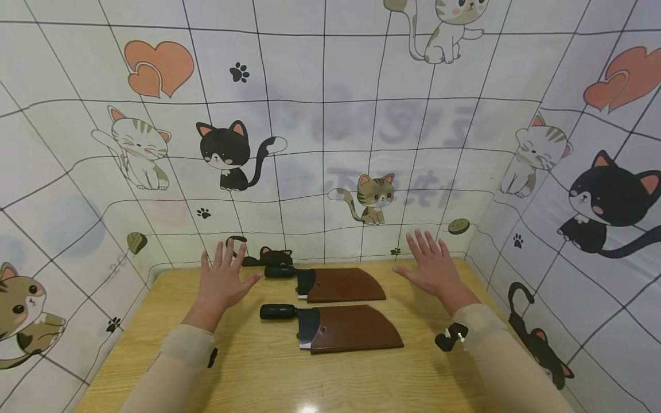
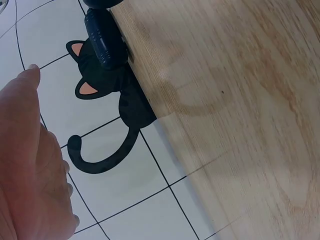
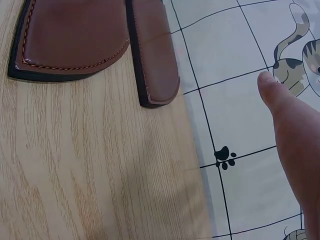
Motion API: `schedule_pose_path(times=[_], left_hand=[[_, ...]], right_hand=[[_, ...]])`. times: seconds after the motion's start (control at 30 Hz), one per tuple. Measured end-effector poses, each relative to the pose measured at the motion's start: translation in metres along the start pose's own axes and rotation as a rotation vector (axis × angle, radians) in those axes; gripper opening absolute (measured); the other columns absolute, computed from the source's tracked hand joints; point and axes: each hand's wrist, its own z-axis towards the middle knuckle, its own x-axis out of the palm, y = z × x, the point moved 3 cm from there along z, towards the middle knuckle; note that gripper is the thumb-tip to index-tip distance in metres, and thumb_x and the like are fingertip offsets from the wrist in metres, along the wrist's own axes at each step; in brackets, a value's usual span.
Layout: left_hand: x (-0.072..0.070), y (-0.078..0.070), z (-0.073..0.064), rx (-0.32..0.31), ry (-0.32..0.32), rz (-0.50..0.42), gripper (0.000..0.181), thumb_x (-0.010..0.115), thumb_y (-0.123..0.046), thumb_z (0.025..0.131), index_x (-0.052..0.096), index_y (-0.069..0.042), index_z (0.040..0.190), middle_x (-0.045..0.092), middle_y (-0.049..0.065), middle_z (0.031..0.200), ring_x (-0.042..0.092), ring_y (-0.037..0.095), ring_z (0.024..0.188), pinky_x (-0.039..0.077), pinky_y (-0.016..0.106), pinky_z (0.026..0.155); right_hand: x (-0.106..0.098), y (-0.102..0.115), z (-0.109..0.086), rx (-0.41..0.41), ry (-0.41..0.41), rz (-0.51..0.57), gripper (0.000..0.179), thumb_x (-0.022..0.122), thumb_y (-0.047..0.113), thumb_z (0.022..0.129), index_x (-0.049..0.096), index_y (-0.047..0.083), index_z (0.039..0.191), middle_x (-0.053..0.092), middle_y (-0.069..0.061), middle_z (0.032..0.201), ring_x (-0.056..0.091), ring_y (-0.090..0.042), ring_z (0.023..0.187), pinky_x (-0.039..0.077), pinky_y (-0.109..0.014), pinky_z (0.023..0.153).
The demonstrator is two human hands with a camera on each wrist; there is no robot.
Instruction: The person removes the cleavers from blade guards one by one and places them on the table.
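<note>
Two cleavers in brown leather sheaths lie side by side on the wooden table, black handles pointing left. The far cleaver (image 1: 346, 285) is near the table's back edge; the near cleaver (image 1: 356, 328) lies in front of it. My left hand (image 1: 222, 278), fingers spread and holding nothing, hovers left of the handles. To the right of the sheath tips is my right hand (image 1: 431, 269), also spread and bare. In the left wrist view a black handle (image 2: 106, 37) shows beyond the thumb. Stitched sheath edges (image 3: 75, 64) appear in the right wrist view.
The light wooden table (image 1: 248, 378) meets a white cloth backdrop (image 1: 310, 126) printed with cats, hearts and black grid lines. This cloth rises behind the table and along both sides. Black straps with small devices (image 1: 451, 336) sit at the wrists.
</note>
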Motion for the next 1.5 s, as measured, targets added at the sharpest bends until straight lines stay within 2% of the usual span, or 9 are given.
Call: schedule_pose_path(times=[0.13, 0.4, 0.63, 0.83, 1.0, 1.17, 1.33, 1.5], left_hand=[[0.003, 0.0, 0.001, 0.008, -0.011, 0.006, 0.103, 0.048, -0.078, 0.106, 0.018, -0.011, 0.178, 0.009, 0.026, 0.182, 0.006, 0.048, 0.168, 0.002, 0.076, 0.128], [-0.001, -0.004, 0.0, 0.017, -0.029, 0.006, 0.102, 0.054, -0.072, 0.106, 0.018, -0.011, 0.178, 0.009, 0.025, 0.182, 0.008, 0.048, 0.168, 0.005, 0.076, 0.128], [-0.002, -0.011, -0.006, 0.046, -0.048, -0.006, 0.097, 0.056, -0.07, 0.107, 0.025, -0.011, 0.177, 0.014, 0.023, 0.182, 0.012, 0.047, 0.168, 0.009, 0.077, 0.127], [0.003, -0.02, -0.013, 0.075, -0.063, -0.009, 0.095, 0.057, -0.069, 0.107, 0.028, -0.011, 0.176, 0.017, 0.022, 0.182, 0.017, 0.046, 0.167, 0.012, 0.077, 0.127], [0.009, -0.028, -0.017, 0.085, -0.065, -0.051, 0.093, 0.057, -0.068, 0.108, 0.029, -0.012, 0.176, 0.019, 0.022, 0.182, 0.02, 0.046, 0.166, 0.017, 0.077, 0.126], [0.01, -0.038, -0.02, 0.096, -0.088, -0.104, 0.093, 0.06, -0.069, 0.106, 0.033, -0.012, 0.175, 0.03, 0.022, 0.178, 0.032, 0.047, 0.161, 0.026, 0.075, 0.124], [0.006, -0.048, -0.025, 0.128, -0.115, -0.179, 0.09, 0.066, -0.066, 0.104, 0.042, -0.01, 0.171, 0.04, 0.023, 0.172, 0.041, 0.048, 0.155, 0.033, 0.073, 0.12], [0.008, -0.055, -0.028, 0.155, -0.141, -0.271, 0.086, 0.071, -0.06, 0.104, 0.046, -0.009, 0.169, 0.044, 0.024, 0.169, 0.044, 0.051, 0.152, 0.035, 0.076, 0.116]], right_hand=[[-0.001, 0.0, -0.001, -0.003, -0.008, 0.005, 0.11, 0.051, 0.082, 0.103, 0.016, 0.009, 0.178, 0.009, -0.021, 0.184, 0.002, -0.045, 0.169, -0.001, -0.068, 0.132], [-0.002, 0.007, -0.005, -0.032, -0.018, 0.03, 0.108, 0.049, 0.081, 0.104, 0.016, 0.01, 0.178, 0.01, -0.022, 0.183, 0.002, -0.045, 0.169, -0.001, -0.067, 0.132], [0.0, 0.022, -0.012, -0.097, -0.078, 0.048, 0.106, 0.058, 0.08, 0.101, 0.028, 0.013, 0.177, 0.018, -0.022, 0.182, 0.01, -0.045, 0.169, 0.008, -0.067, 0.132], [0.008, 0.03, -0.021, -0.12, -0.091, 0.075, 0.105, 0.061, 0.078, 0.1, 0.029, 0.015, 0.177, 0.019, -0.018, 0.183, 0.01, -0.042, 0.169, 0.01, -0.066, 0.132], [0.011, 0.04, -0.029, -0.151, -0.129, 0.135, 0.102, 0.067, 0.074, 0.099, 0.038, 0.012, 0.173, 0.029, -0.021, 0.179, 0.022, -0.047, 0.165, 0.02, -0.072, 0.128], [0.017, 0.052, -0.035, -0.166, -0.128, 0.241, 0.096, 0.076, 0.067, 0.097, 0.046, 0.011, 0.169, 0.036, -0.023, 0.174, 0.035, -0.05, 0.158, 0.032, -0.073, 0.122], [0.022, 0.064, -0.04, -0.17, -0.115, 0.32, 0.094, 0.081, 0.062, 0.096, 0.049, 0.011, 0.168, 0.041, -0.023, 0.172, 0.039, -0.05, 0.156, 0.035, -0.073, 0.12], [0.024, 0.073, -0.043, -0.175, -0.096, 0.385, 0.093, 0.083, 0.061, 0.095, 0.05, 0.012, 0.167, 0.043, -0.022, 0.17, 0.04, -0.05, 0.156, 0.036, -0.074, 0.119]])
